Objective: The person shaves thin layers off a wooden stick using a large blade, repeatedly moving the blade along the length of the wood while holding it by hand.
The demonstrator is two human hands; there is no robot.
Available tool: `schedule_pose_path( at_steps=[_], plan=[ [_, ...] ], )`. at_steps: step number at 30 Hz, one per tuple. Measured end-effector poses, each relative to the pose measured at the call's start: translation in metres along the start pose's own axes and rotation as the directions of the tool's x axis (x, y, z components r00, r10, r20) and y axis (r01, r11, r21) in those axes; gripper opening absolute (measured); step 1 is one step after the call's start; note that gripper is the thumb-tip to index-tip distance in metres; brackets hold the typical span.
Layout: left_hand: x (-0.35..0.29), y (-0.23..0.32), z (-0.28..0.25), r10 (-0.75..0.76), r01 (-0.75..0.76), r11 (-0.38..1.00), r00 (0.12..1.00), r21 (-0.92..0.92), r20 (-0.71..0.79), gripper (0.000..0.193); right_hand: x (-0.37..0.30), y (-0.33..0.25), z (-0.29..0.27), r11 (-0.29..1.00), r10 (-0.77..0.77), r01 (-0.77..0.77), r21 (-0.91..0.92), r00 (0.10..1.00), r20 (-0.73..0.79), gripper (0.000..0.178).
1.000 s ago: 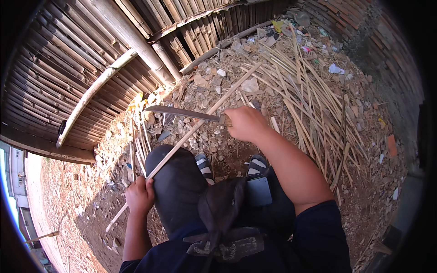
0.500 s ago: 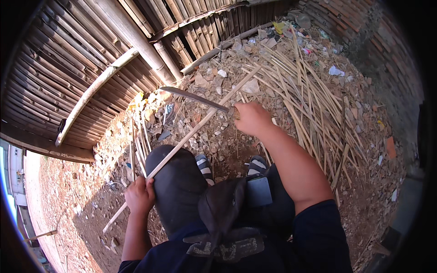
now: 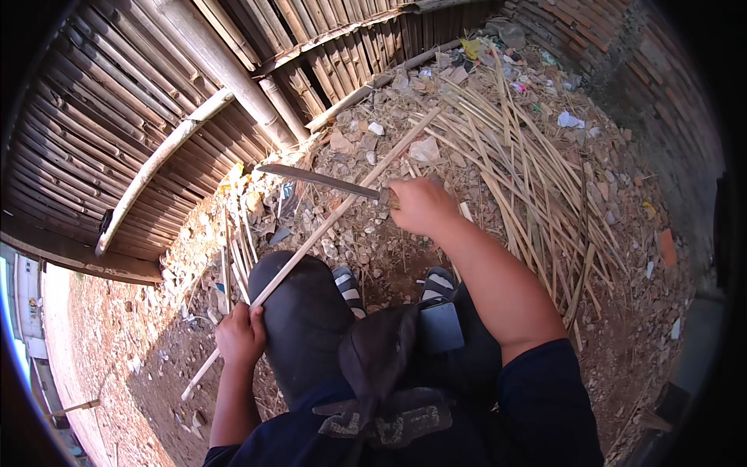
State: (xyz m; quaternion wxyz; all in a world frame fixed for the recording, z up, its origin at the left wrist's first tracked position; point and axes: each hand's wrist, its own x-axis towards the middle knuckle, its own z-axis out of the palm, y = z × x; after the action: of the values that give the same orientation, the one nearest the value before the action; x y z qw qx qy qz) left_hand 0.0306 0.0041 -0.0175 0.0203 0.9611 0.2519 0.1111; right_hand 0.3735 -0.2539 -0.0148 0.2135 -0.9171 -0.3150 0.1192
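Left hand (image 3: 240, 335), on my remote feed, wraps a long, pale wooden strip (image 3: 311, 241) close to its near end; the strip slants across the dark-trousered left leg (image 3: 307, 331) toward the far right, probably for steadiness. My right hand (image 3: 422, 206) grips a long, dark metal blade (image 3: 315, 177) by its handle, crossing the strip; whether they touch, I cannot tell. Thin, pale sticks (image 3: 537, 191) lie heaped at right.
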Motion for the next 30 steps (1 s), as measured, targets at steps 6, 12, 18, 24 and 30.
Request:
schedule_pose_path(
  at_steps=[6,12,18,24,30],
  plan=[
    [0.008,0.004,-0.003,0.000,0.001,1.000,1.000,-0.026,0.026,0.038,0.013,0.044,-0.007,0.976,0.165,-0.164,0.143,0.986,0.002,0.031],
    [0.010,0.003,-0.014,0.011,-0.015,0.998,0.997,0.054,0.076,0.037,0.015,0.043,0.009,0.985,0.171,-0.170,0.023,0.982,-0.077,0.033],
    [0.008,0.002,0.000,0.011,-0.011,0.999,1.000,-0.037,0.014,0.036,-0.009,-0.011,-0.013,0.966,-0.211,0.213,-0.146,0.977,0.030,0.028],
    [0.016,0.006,-0.006,0.045,-0.045,0.999,0.999,-0.018,0.029,0.034,0.014,0.051,-0.008,0.987,0.136,-0.129,0.093,0.988,-0.071,0.037],
    [0.015,0.009,-0.010,0.015,-0.012,0.999,0.998,-0.049,0.067,0.034,0.009,0.027,-0.008,0.987,0.144,-0.138,0.078,0.986,-0.078,0.033]
  ],
)
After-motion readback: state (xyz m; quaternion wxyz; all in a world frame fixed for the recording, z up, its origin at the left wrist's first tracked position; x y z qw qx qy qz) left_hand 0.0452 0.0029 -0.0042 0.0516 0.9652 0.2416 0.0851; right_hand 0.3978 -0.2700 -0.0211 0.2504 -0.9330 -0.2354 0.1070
